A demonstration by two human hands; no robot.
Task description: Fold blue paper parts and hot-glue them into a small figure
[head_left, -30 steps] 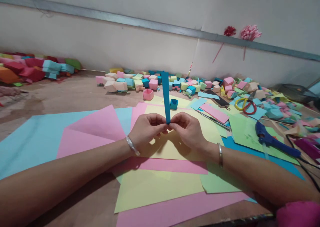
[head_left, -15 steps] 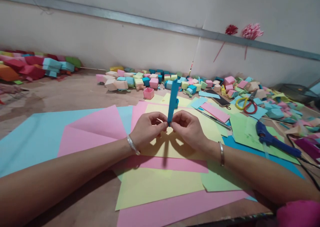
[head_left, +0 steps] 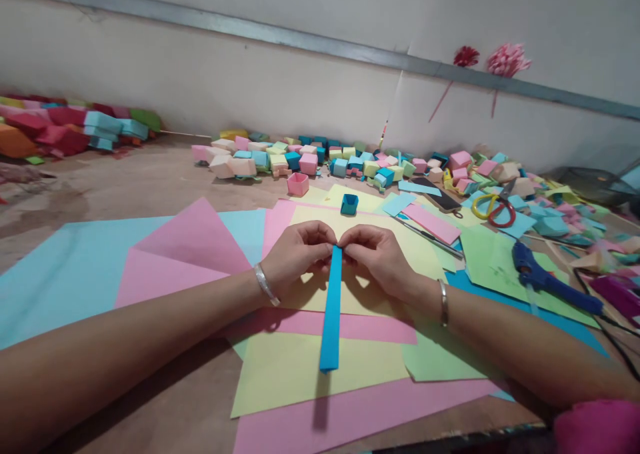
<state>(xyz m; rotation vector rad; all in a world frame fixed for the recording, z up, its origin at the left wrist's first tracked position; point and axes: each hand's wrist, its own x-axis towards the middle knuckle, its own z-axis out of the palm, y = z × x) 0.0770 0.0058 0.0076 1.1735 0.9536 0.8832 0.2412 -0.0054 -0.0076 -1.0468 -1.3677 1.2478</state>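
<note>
Above the table (head_left: 170, 174), a likely light, crease-prone blue strip (head_left: 332, 307) is pinched by left hand (head_left: 295, 257) and right hand (head_left: 377, 254) at its far end, probably the best hold.

Blue strip (head_left: 331, 314): smooth matt paper, six o'clock
Yellow sheet (head_left: 320, 374): flat matt paper, six o'clock
Pink sheet (head_left: 183, 257): matt paper, creased, between eight and nine o'clock
Scissors (head_left: 493, 209): glossy plastic handles, metal blades, three o'clock
Glue gun (head_left: 550, 283): smooth plastic, between three and four o'clock
Left bangle (head_left: 267, 285): shiny metal, between seven and eight o'clock
Rail (head_left: 250, 31): dull metal, twelve o'clock
Worktop (head_left: 165, 181): matt, stained, nine o'clock
Sleeve (head_left: 595, 427): probably cloth, blurred, four o'clock
</note>
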